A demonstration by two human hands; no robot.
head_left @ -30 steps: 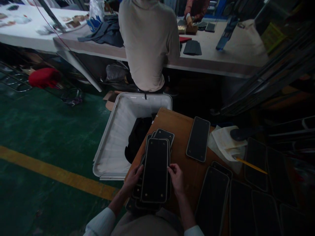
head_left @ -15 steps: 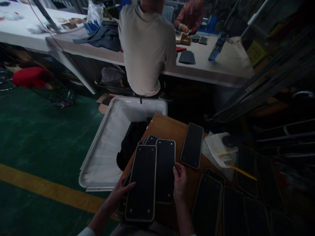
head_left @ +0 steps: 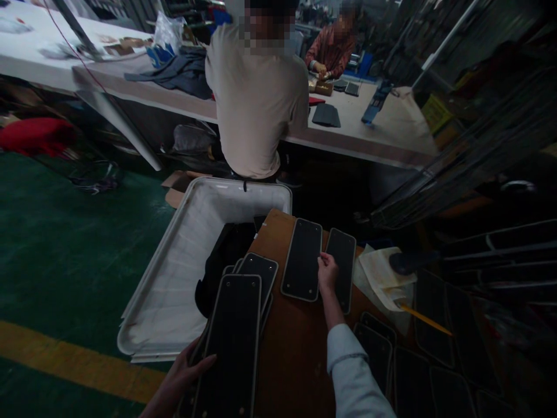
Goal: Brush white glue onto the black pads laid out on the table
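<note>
My left hand (head_left: 185, 374) grips the left edge of a stack of dark rounded panels with pale rims (head_left: 230, 342) at the near left corner of a brown board (head_left: 291, 354). My right hand (head_left: 328, 274) is stretched forward and holds one such panel (head_left: 303, 259) by its right edge, low over the far end of the board. Right beside it, partly under my hand, lies another single panel (head_left: 343, 264).
A large white tray (head_left: 174, 290) with a dark bundle in it stands left of the board. More dark panels (head_left: 418, 371) lie to the right, next to a pale cloth (head_left: 383, 276) and a yellow pencil (head_left: 424, 320). One person sits with their back to me at a long table (head_left: 361, 139); another sits behind it.
My right hand has taken one panel off the stack and carried it forward beside the single panel. My left hand stayed on the stack. The view has tilted up.
</note>
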